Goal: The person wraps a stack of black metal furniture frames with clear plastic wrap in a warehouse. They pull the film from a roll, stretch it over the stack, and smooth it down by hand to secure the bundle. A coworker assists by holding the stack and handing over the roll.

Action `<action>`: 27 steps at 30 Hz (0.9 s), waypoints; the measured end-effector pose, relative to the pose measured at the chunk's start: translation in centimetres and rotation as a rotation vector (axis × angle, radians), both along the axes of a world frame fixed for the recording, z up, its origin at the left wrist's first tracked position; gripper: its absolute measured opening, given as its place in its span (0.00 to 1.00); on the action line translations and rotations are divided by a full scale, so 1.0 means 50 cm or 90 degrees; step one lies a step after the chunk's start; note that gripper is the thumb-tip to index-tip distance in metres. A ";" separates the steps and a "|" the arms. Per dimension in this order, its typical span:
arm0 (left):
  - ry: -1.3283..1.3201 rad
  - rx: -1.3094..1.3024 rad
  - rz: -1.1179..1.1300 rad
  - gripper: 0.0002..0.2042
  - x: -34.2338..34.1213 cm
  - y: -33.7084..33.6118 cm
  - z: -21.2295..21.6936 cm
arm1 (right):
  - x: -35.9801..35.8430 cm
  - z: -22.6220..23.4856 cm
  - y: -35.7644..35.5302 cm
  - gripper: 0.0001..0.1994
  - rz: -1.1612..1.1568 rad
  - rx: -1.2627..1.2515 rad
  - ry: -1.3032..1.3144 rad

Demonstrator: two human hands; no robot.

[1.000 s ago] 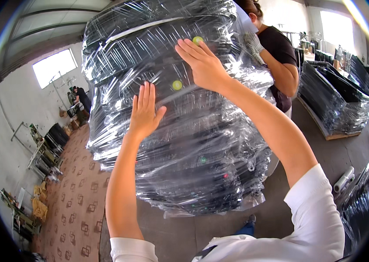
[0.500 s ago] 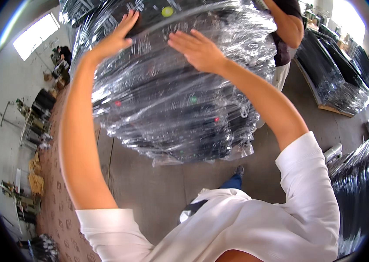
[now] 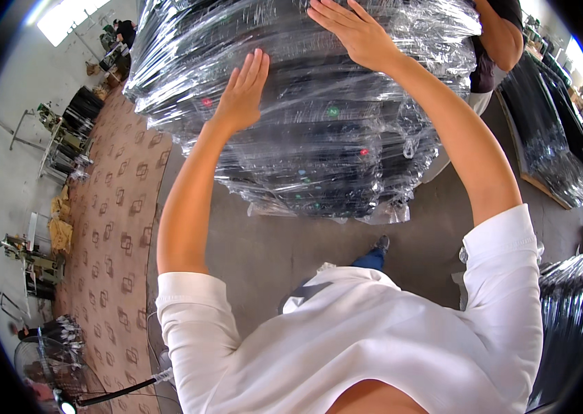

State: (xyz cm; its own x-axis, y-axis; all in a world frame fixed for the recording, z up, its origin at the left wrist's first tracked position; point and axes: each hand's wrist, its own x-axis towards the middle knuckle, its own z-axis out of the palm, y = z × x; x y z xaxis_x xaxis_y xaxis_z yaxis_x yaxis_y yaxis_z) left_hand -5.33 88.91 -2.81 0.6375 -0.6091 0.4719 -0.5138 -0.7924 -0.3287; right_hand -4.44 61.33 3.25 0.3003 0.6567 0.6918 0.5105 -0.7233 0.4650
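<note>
Presently your left hand [image 3: 242, 93] and right hand [image 3: 353, 31] lie flat and unclenched on the wrapped bundle [image 3: 319, 145], upper centre of frame; right sits higher, bundle directly ahead of both palms.

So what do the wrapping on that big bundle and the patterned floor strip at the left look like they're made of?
The wrap looks like clear, glossy plastic stretch film: it shows wrinkles, bright glare streaks and loose torn edges at the bottom, with dark goods visible through it. Both the left hand and the right hand press flat on it. The floor strip looks like matt brown carpet or matting with a repeating square pattern; its exact material is unclear.
</note>
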 end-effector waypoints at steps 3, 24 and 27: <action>0.067 0.022 -0.046 0.42 0.010 0.017 0.021 | -0.020 -0.021 0.024 0.29 -0.046 0.031 0.016; 0.306 0.100 -0.209 0.41 -0.050 -0.040 -0.185 | 0.004 -0.228 -0.038 0.38 0.003 -0.196 0.296; 0.243 0.048 -0.113 0.39 0.001 -0.030 -0.232 | 0.007 -0.225 -0.027 0.37 0.027 -0.195 0.310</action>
State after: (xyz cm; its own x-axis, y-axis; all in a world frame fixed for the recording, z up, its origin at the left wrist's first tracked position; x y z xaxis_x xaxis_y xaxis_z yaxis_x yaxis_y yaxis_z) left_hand -5.27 87.41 -14.41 0.6404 -0.7484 0.1724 -0.7358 -0.6622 -0.1414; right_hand -4.07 59.96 -7.99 0.5057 0.8238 0.2562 0.7437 -0.5668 0.3544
